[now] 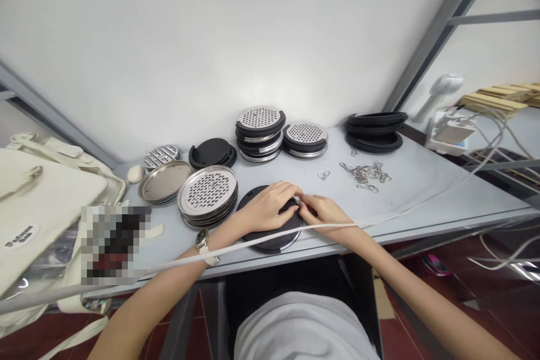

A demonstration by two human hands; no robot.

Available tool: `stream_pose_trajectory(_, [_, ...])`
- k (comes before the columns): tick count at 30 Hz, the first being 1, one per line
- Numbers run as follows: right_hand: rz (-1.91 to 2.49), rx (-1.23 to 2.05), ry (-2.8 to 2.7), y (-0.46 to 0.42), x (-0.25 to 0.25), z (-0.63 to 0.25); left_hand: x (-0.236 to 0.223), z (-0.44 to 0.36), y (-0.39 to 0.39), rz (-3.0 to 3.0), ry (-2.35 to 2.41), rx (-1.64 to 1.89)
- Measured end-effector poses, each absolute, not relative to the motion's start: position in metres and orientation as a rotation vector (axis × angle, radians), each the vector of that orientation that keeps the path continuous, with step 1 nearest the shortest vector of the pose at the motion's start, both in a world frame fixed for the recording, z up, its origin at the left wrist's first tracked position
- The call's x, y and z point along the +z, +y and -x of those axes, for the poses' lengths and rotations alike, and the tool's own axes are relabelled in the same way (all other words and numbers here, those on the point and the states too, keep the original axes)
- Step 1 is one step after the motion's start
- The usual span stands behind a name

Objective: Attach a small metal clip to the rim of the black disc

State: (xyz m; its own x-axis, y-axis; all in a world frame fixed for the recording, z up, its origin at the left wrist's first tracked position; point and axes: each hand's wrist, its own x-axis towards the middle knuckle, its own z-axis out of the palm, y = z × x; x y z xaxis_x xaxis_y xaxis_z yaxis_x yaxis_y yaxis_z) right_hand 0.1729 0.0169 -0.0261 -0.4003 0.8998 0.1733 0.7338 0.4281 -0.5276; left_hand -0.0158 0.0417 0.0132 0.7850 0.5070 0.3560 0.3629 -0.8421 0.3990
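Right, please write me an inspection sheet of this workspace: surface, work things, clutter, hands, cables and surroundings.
Surface: pale tabletop; no spill seen.
Work things: black disc under the hands; stacked grater discs, plain metal plates, black rings; loose metal clips, unstacked.
Clutter: cream bags at left; blurred patch beside them, unreadable.
Hands: left and right fingertips meet at a small metal piece; grip unclear.
Cables: white cable crosses the view before the disc; contact unclear.
Surroundings: white wall behind; red floor below.
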Motion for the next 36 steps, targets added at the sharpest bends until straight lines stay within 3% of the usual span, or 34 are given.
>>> stream_pose_trajectory(36, [1.367, 0.513, -2.281, 0.016, -0.0248, -0.1734, 0.013, 0.0155, 0.0414, -2.71, 0.675, 0.633])
